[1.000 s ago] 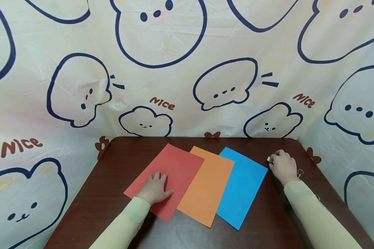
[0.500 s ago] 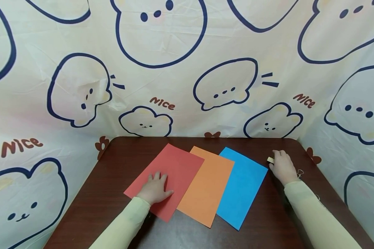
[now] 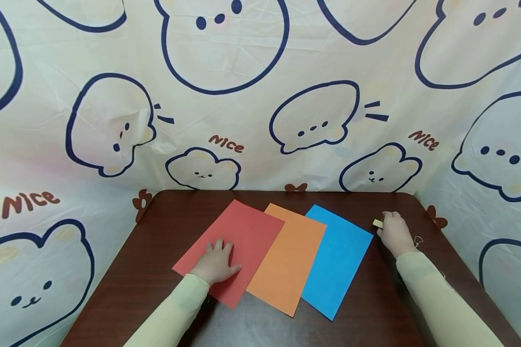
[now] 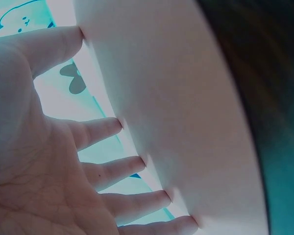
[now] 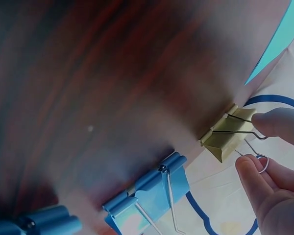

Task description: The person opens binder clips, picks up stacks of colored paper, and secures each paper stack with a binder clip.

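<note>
My left hand (image 3: 217,264) rests with spread fingers on a red sheet of paper (image 3: 252,229). In the left wrist view its fingertips (image 4: 134,164) touch the sheet's surface (image 4: 171,107). The red sheet overlaps an orange sheet (image 3: 288,255), which overlaps a blue sheet (image 3: 340,255). Towards the table's far right, my right hand (image 3: 396,233) holds a yellow binder clip (image 3: 377,223). From the right wrist view, thumb and fingers pinch the wire handles of that clip (image 5: 228,132), and its closed edge meets the tabletop.
Two more binder clips, blue in the right wrist view, stand near my right hand: one whole clip (image 5: 149,193) and one cut off by the frame (image 5: 39,220). The dark brown table (image 3: 165,219) is backed by a printed cloth (image 3: 252,115).
My right hand has shifted slightly right and its fingers have moved, so more of the yellow clip shows. The left hand and the three sheets have stayed put.
</note>
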A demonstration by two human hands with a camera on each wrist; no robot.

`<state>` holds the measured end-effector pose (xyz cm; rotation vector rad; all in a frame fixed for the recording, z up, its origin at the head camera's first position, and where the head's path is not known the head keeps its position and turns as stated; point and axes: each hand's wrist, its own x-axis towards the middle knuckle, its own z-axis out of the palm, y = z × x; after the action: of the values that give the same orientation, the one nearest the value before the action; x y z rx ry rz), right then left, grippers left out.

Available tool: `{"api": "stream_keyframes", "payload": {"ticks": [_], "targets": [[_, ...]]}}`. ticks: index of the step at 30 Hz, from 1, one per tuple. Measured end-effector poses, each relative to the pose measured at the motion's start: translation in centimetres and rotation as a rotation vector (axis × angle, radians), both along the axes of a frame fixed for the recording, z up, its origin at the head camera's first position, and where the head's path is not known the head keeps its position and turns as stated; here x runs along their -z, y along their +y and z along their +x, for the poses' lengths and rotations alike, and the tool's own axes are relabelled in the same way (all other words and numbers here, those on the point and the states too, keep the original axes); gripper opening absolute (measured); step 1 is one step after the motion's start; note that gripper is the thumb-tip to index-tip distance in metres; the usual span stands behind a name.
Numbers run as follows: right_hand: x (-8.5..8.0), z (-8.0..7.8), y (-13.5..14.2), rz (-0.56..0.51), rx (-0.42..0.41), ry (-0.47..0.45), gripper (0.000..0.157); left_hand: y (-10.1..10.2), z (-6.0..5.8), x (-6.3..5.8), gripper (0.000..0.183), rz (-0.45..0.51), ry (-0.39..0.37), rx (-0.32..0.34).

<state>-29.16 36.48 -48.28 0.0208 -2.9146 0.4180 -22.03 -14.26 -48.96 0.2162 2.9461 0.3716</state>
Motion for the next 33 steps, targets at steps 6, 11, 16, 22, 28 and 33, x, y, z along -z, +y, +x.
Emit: {"api": "stream_keyframes", "payload": {"ticks": [6,11,16,22,28,33], "targets": [[-0.12,0.15,-0.06,-0.029,0.006,-0.004,0.052,0.01,-0.04,0.12,0.079,-0.012,0.010,0.008],[-0.07,0.22,0.11,-0.037,0.006,-0.002,0.048,0.04,-0.04,0.19,0.079,-0.013,0.005,0.008],[-0.10,0.42,0.10,-0.065,0.003,-0.004,0.046,-0.01,-0.11,0.25,0.079,-0.008,-0.001,0.004],[-0.39,0.71,-0.03,-0.061,0.008,-0.012,0.048,0.00,-0.18,0.34,0.079,0.000,-0.001,0.006],[-0.39,0.73,-0.27,-0.065,0.031,0.044,0.054,0.02,-0.19,0.34,0.079,0.000,0.000,0.007],[-0.83,0.96,-0.76,-0.098,0.020,0.098,0.050,-0.02,-0.16,0.24,0.079,-0.002,0.003,0.009]]}}
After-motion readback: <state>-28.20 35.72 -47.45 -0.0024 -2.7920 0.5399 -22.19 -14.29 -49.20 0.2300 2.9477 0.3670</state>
